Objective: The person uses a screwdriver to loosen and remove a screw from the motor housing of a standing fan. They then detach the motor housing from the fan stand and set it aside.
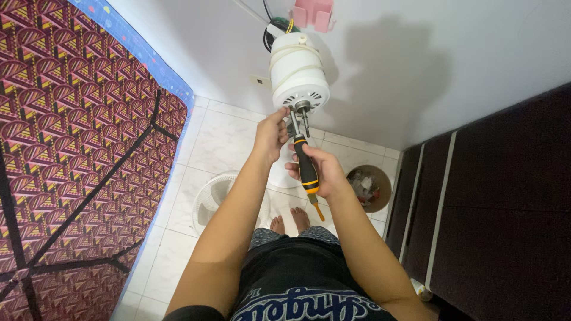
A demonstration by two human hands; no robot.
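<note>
At your nine o'clock a patterned red and yellow mattress (71,154) with a blue edge fills the left side, and at three o'clock you have dark cushions (499,208) with pale seams. On the white tiled floor (220,139) below you, a white fan grille (217,199) lies at seven o'clock and a round bin (370,188) of scraps at four o'clock; a pink holder (313,14) hangs on the wall at twelve.

Screwdriver (307,169) tip lost behind motor (300,74) shaft. Left hand (270,134) fingertips hidden at motor underside. Fan grille (217,199) partly behind left forearm. Bin (370,188) contents too small to tell. Pink holder (313,13) cut by top edge. Mattress (77,148) cut by left edge.
</note>
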